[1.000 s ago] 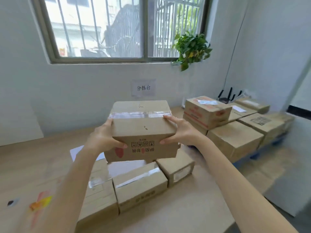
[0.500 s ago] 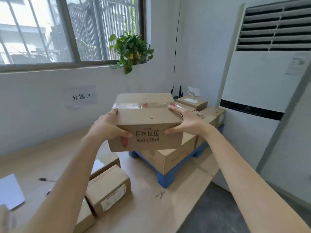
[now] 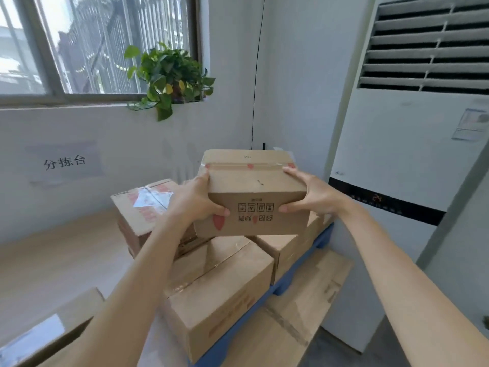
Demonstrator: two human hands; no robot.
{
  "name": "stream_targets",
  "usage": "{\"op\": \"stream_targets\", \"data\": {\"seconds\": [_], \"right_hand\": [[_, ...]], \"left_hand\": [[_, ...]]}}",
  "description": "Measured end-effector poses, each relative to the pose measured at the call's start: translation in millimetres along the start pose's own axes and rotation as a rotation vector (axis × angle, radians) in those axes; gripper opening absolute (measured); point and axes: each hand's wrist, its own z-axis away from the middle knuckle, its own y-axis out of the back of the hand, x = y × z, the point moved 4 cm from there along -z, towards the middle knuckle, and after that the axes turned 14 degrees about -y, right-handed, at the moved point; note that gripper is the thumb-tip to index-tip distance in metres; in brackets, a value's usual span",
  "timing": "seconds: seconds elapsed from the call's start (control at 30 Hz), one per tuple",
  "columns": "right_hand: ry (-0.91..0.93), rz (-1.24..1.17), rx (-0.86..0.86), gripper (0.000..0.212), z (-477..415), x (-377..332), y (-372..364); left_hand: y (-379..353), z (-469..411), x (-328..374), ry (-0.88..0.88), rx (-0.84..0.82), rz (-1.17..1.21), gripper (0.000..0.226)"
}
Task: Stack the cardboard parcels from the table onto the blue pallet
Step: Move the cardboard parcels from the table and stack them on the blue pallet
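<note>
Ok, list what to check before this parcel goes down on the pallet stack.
1. Left hand grips the held parcel at its left end: ok.
2. Right hand grips its right end: ok.
3. Parcel roughly level: ok.
4. Blue pallet below, already loaded: ok.
5. Landing spot directly under the parcel: cannot tell, hidden.
6. Clearance from the red-taped parcel on the left: cannot tell, the hand covers the gap.
</note>
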Motion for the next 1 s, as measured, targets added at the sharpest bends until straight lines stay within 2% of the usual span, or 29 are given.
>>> {"op": "stream_targets", "data": {"seconds": [0.17,0.33,0.43,0.5,0.57,0.7,0.8,1.0], "right_hand": [[0.016,-0.051,-0.017,0.103,-63.1,43.5,37.3],[0.049,-0.054,-0.128,0.103,-142.3,75.2,52.5],[0.108,0.011,-0.159,0.108,-197.0,82.7,51.7],[0.170,0.028,-0.182,0.105,-228.5,81.5,45.5],[0.229,0.011,-0.221,0.101,-254.2,78.5,33.2],[0.322,-0.024,-0.335,0.097,-291.4,73.0,-2.6],[0.353,-0.056,-0.389,0.097,-310.4,73.4,-29.2],[0.353,-0.099,-0.493,0.103,-344.6,77.8,-68.1]], "left_hand": [[-49.3,-65.1,9.7,0.008,-0.027,0.020,0.117],[-94.4,-112.3,-0.9,0.122,-0.055,-0.023,0.118],[-107.4,-134.3,-16.7,0.201,-0.053,-0.045,0.095],[-109.5,-144.3,-24.5,0.253,-0.053,-0.093,0.073],[-107.0,-149.6,-32.0,0.311,-0.055,-0.179,0.061],[-100.2,-148.3,-56.3,0.431,-0.060,-0.349,0.077],[-100.6,-143.8,-72.9,0.492,-0.110,-0.443,0.081],[-110.0,-143.6,-94.9,0.555,-0.151,-0.474,0.084]]}}
